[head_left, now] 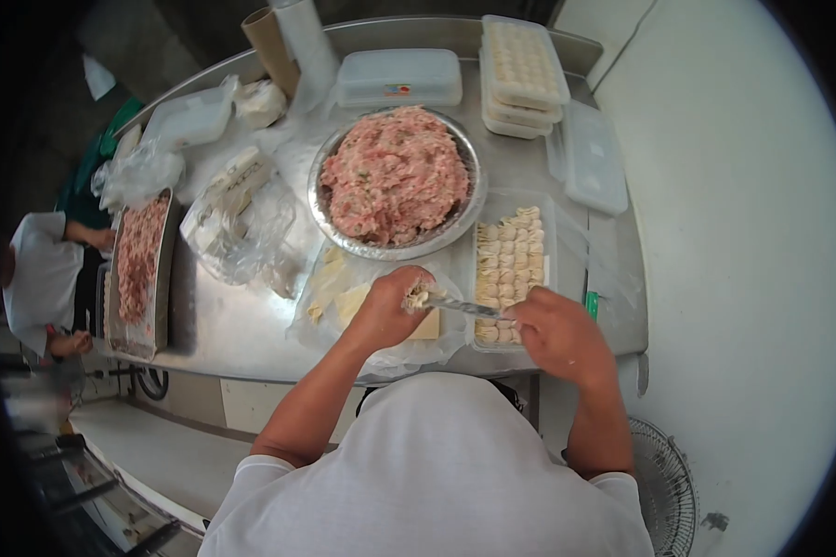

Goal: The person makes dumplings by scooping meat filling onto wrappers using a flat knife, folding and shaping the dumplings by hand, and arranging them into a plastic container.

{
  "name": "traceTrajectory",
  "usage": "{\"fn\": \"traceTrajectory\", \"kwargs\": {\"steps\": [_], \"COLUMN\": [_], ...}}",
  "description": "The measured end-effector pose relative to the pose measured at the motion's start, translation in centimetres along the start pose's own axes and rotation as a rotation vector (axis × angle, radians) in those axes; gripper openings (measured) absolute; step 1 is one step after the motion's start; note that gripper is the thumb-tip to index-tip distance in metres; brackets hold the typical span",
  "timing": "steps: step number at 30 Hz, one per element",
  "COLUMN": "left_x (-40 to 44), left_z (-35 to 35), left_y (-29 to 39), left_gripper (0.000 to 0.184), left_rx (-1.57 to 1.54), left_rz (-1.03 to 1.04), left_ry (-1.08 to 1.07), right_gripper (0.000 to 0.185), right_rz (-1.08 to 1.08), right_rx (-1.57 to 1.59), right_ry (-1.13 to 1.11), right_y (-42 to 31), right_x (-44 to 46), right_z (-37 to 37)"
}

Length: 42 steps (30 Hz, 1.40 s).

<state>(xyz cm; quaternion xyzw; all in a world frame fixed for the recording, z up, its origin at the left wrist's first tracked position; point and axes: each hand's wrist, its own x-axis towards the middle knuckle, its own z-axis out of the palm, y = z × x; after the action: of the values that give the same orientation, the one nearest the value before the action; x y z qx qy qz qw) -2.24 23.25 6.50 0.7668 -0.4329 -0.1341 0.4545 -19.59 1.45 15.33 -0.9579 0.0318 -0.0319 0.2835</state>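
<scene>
My left hand (392, 308) is closed around a small pale dumpling (418, 297), mostly hidden by the fingers. My right hand (565, 336) grips a flat metal spatula (464, 305), whose far end touches the dumpling. Beneath my left hand lies a stack of square yellowish wrappers (427, 327) on clear plastic. Just left of my right hand, a clear plastic container (550, 243) holds rows of finished dumplings (511, 255). A large metal bowl (319, 209) heaped with pink minced meat (395, 176) stands beyond both hands.
Lidded boxes (399, 79) and stacked containers (525, 70) line the back of the steel table (223, 325). Left are plastic-bagged packs (241, 186) and a meat tray (163, 278), with another person (46, 278) beside it. A white wall (752, 232) rises at right; a fan (659, 483) stands below.
</scene>
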Motion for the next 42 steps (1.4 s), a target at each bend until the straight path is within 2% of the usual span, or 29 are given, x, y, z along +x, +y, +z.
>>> {"fn": "traceTrajectory", "kwargs": {"steps": [1,3,4,6,7,8,9,10,12,13,14,16,17,18,20,22,24,25,26,27,29,30,32,33,35,38,42], "left_x": [0.6,2.0,2.4,3.0,3.4,3.7,4.1,4.5,4.7,4.7,4.7,4.9,5.9,6.4,7.2,8.3,9.8,10.9,12.2,13.6,16.9,18.3,20.0,20.1,20.3,19.7,19.2], "left_z": [0.4,1.0,1.5,2.8,3.6,4.6,5.6,6.5,8.2,8.7,9.1,10.2,10.2,9.8,8.9,8.7,9.0,9.5,10.2,10.9,12.6,13.3,14.5,15.0,16.4,16.5,16.5], "left_y": [0.0,0.1,0.1,0.1,0.4,1.0,2.4,3.8,6.0,6.5,6.5,5.6,4.0,4.2,4.9,4.3,2.7,2.1,1.5,0.8,-0.9,-1.4,-2.1,-2.6,-3.5,-3.5,-4.0], "left_gripper": [0.027,0.027,0.027,0.025,0.021,0.021,0.022,0.025,0.029,0.034,0.034,0.034,0.030,0.030,0.034,0.040,0.034,0.034,0.029,0.025,0.020,0.020,0.019,0.019,0.023,0.026,0.029], "left_rx": [0.000,-0.618,-0.616,-0.500,-0.409,-0.403,-0.684,-0.965,-1.053,-1.147,-1.142,-0.916,-0.434,-0.435,-0.319,-0.304,-0.216,-0.215,-0.084,0.047,0.103,0.108,0.159,0.161,0.179,0.189,0.121], "left_rz": [0.009,-0.430,-0.430,-0.308,-0.179,-0.180,-0.261,-0.345,-0.391,-0.437,-0.441,-0.302,0.116,0.114,0.261,0.273,0.343,0.338,0.269,0.200,0.120,0.118,0.159,0.160,0.065,0.004,-0.066], "left_ry": [-0.013,0.040,0.032,0.090,0.121,0.112,0.105,0.093,0.022,-0.033,-0.054,-0.136,-0.073,-0.082,-0.222,-0.260,-0.354,-0.362,-0.295,-0.227,-0.075,-0.073,0.078,0.074,0.055,0.052,0.107], "right_gripper": [0.018,0.014,0.014,0.018,0.018,0.023,0.027,0.027,0.030,0.030,0.030,0.022,0.022,0.019,0.017,0.017,0.024,0.028,0.033,0.033,0.039,0.039,0.033,0.033,0.029,0.027,0.026], "right_rz": [0.012,0.178,0.184,0.326,0.331,0.398,0.462,0.469,0.428,0.464,0.470,0.529,0.533,0.524,0.519,0.497,0.541,0.581,0.617,0.622,0.671,0.669,0.606,0.608,0.537,0.496,0.556], "right_rx": [0.001,0.107,0.108,0.349,0.355,0.563,0.773,0.782,1.364,1.629,1.635,1.706,1.706,1.789,1.880,1.993,1.970,1.841,1.711,1.717,1.390,1.395,1.463,1.467,1.207,1.192,1.295], "right_ry": [0.010,0.129,0.133,0.165,0.169,0.187,0.206,0.218,0.434,0.354,0.376,0.521,0.534,0.562,0.592,0.566,0.542,0.538,0.533,0.535,0.655,0.652,0.666,0.669,0.670,0.669,0.619], "right_y": [0.6,1.5,1.8,2.6,2.8,2.7,2.5,1.9,1.0,1.3,1.6,2.4,3.0,3.9,5.5,6.8,7.9,8.5,9.0,9.8,11.7,11.9,11.9,12.1,12.6,12.5,12.5], "right_x": [-0.6,-1.3,-1.5,-2.2,-2.3,-2.3,-2.0,-1.5,-0.7,-0.8,-0.6,-0.3,-0.4,-0.7,-1.4,-1.9,-2.1,-2.1,-2.1,-2.3,-2.5,-2.5,-2.9,-3.0,-3.1,-3.6,-3.8], "right_z": [-0.4,-0.9,-0.4,1.8,3.5,5.6,7.3,8.7,10.6,10.7,10.7,10.4,10.2,9.8,9.5,9.3,9.1,9.0,9.0,9.6,10.9,10.8,10.7,11.2,12.5,12.8,11.9]}}
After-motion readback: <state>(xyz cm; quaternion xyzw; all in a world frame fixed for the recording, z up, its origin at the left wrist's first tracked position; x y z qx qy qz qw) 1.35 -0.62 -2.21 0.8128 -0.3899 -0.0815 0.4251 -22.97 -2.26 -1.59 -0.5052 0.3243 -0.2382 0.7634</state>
